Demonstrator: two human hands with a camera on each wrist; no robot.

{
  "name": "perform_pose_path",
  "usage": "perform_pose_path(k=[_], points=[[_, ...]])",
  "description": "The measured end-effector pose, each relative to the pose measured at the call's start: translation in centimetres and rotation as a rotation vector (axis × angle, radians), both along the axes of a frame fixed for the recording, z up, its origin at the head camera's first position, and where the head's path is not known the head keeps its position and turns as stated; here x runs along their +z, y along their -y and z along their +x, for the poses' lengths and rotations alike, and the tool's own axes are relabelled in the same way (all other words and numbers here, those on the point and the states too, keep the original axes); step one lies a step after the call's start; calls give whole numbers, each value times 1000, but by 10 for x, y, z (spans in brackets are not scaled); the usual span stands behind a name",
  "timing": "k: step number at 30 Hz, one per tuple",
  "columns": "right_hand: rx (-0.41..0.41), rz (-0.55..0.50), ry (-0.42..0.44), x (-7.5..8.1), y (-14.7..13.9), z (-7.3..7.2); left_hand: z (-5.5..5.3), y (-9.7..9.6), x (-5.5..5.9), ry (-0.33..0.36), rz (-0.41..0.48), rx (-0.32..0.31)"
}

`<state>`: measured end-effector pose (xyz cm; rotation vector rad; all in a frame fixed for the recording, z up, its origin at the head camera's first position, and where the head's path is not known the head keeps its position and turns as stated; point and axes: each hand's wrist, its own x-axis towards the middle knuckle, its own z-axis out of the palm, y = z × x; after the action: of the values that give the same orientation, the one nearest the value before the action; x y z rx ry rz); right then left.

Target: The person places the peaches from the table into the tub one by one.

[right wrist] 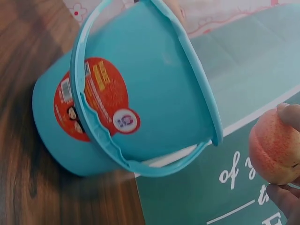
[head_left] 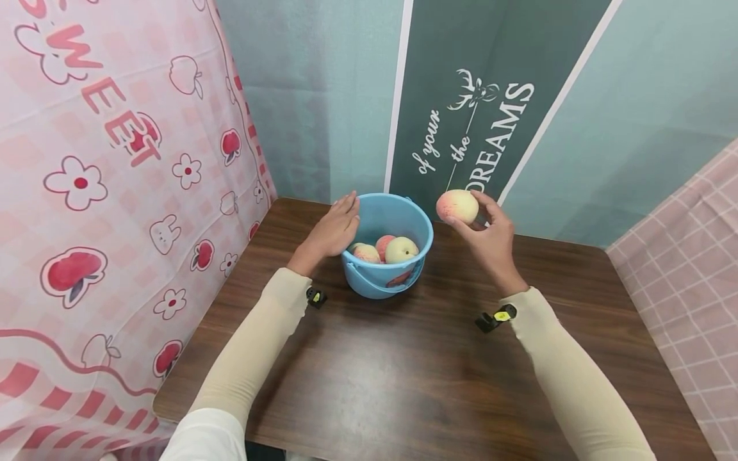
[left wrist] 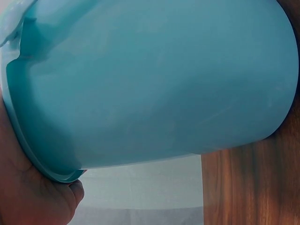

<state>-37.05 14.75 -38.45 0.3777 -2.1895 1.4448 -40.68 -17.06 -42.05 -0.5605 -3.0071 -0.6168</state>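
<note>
A light blue plastic bucket (head_left: 360,276) stands upright on the table, its handle folded down at the front. Inside lie several peaches, among them a pale one (head_left: 401,250) and a pink-tinged one (head_left: 366,253). My left hand (head_left: 331,232) rests on the bucket's left rim with its fingers extended; the left wrist view shows it against the rim beside the bucket wall (left wrist: 164,84). Up to the right of the bucket, my right hand (head_left: 490,237) holds a pink and cream peach (head_left: 458,207) between thumb and fingers. The right wrist view shows this peach (right wrist: 272,150) apart from the bucket.
The dark wooden table (head_left: 369,378) reaches back to a blue-green curtain (head_left: 288,102) with printed lettering. A pink patterned cloth (head_left: 132,211) hangs at the left, and a pink checked one (head_left: 692,269) borders the right side. A red label (right wrist: 98,98) is on the bucket.
</note>
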Motion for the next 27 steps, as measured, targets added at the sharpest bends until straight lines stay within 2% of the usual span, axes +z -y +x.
perform_pose_path(k=[7, 15, 22, 27], points=[[59, -8, -9, 2, 11, -3, 0, -1, 2, 0, 1, 12], [74, 33, -23, -1, 21, -3, 0, -2, 3, -4, 12, 17], [75, 45, -40, -32, 20, -25, 2, -2, 3, 4, 12, 16], [88, 61, -45, -41, 21, -29, 4, -2, 3, 6, 12, 15]])
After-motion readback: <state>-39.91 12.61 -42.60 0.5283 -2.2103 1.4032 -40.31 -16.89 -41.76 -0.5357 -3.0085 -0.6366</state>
